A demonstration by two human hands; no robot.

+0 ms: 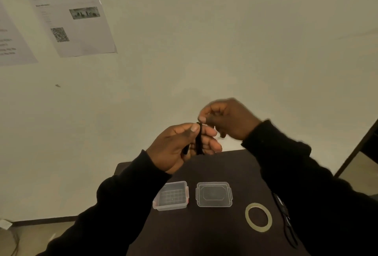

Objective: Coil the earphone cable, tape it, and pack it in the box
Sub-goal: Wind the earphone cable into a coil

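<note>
Winding the black earphone cable (198, 139) above the tabletop (204, 235), the left hand (180, 147) carries the bundle across its fingers with the thumb pinning it, while the right hand (227, 119) pinches the cable's upper end. The coil looks nearly complete, I judge. If either pinch slackens, the loops could spring apart before tape goes on. The tape roll (258, 217) lies well apart, so reaching for it leaves one hand holding everything. The open box (171, 196) and its lid (214, 194) wait below.
</note>
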